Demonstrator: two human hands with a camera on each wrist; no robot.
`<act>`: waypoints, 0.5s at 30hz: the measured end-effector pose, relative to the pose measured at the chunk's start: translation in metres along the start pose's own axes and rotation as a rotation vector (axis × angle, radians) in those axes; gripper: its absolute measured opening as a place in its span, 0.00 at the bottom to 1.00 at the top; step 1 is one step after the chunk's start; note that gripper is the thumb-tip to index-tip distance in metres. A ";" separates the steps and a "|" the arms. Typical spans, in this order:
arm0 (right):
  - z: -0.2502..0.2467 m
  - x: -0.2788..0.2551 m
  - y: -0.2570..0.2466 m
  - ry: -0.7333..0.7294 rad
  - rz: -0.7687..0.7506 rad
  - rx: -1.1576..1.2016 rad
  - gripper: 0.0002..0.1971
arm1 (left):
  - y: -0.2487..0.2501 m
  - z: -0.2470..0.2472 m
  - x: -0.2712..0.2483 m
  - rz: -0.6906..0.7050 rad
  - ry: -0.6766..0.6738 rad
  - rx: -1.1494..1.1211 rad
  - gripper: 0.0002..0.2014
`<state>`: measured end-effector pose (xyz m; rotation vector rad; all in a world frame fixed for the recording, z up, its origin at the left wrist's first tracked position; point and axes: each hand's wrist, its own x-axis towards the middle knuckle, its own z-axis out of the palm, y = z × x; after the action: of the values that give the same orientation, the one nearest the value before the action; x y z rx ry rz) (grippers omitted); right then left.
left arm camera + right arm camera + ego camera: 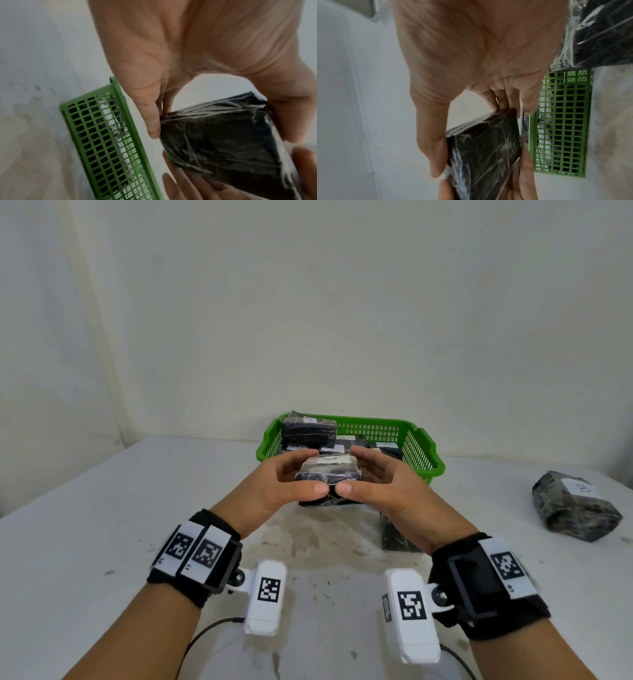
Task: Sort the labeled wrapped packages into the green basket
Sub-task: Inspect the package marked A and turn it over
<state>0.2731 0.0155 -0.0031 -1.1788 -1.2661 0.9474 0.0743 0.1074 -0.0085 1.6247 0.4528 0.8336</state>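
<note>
Package held in both hands, in the air just before the green basket.

The wrapped package (pixel 328 474) is gripped by the left hand (pixel 274 491) and right hand (pixel 387 491), fingers curled round its ends. It should rise over the near rim of the green basket (pixel 419 450) and go to the free right side; the left stack is high.

glossy film-wrapped package (pixel 328 474); green plastic lattice basket (pixel 419 445); stained matt table (pixel 102 525).
</note>
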 end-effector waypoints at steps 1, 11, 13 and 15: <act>0.001 -0.001 -0.002 -0.018 0.016 0.036 0.44 | 0.000 -0.001 0.001 0.007 0.015 -0.006 0.53; 0.009 -0.004 -0.001 0.035 0.115 0.060 0.19 | 0.000 0.004 -0.001 0.040 0.024 0.007 0.48; 0.009 -0.005 -0.002 0.041 0.073 0.007 0.23 | 0.004 0.007 0.000 0.097 0.124 0.075 0.34; 0.010 -0.007 -0.005 0.066 0.020 -0.096 0.25 | 0.006 0.008 -0.001 0.168 0.190 0.122 0.24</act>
<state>0.2614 0.0088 -0.0004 -1.2895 -1.2598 0.8634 0.0786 0.1003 -0.0038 1.7204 0.5137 1.1118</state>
